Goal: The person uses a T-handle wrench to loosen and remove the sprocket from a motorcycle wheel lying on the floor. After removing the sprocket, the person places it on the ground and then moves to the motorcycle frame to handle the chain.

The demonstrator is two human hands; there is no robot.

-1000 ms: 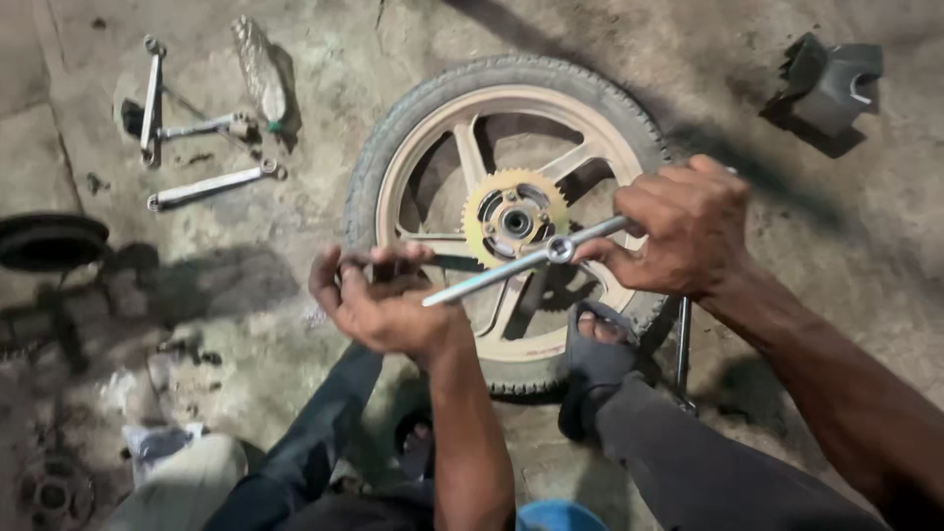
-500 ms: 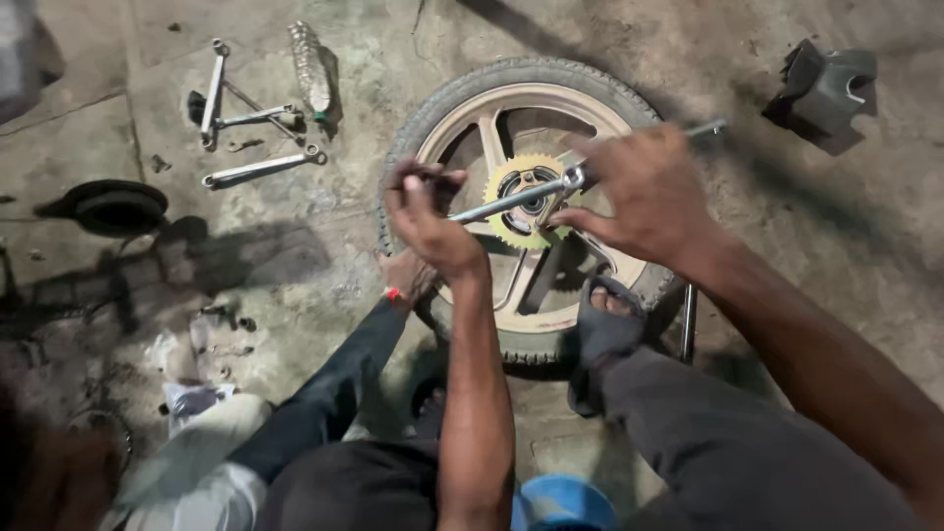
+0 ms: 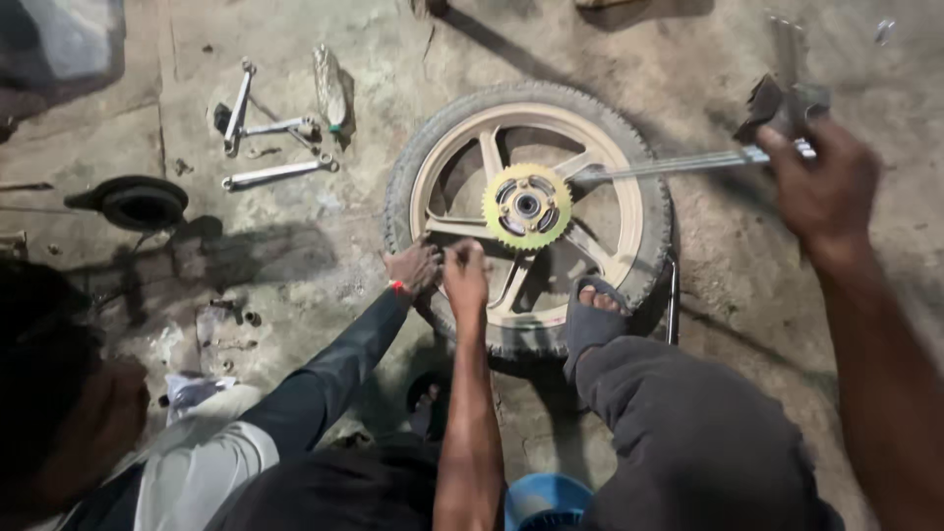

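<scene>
On concrete floor, dusty tan spoked wheel with black tyre lies flat; right hand at 2 o'clock fisted on long steel T-wrench, socket off yellow-gold sprocket; left hand at 7 o'clock curled, pressing rim beside co-worker's hand; risk: swinging wrench strikes fingers, sandalled foot slips, wheel skids

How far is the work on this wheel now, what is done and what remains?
Done: the wheel lies flat, sprocket up, pinned by a sandalled foot. In hand: the right hand grips a long metal rod, its tip beside the sprocket, off centre; the left hand rests on a spoke beside another person's hand. Left: the sprocket is not yet off; spanners lie unused.
</scene>
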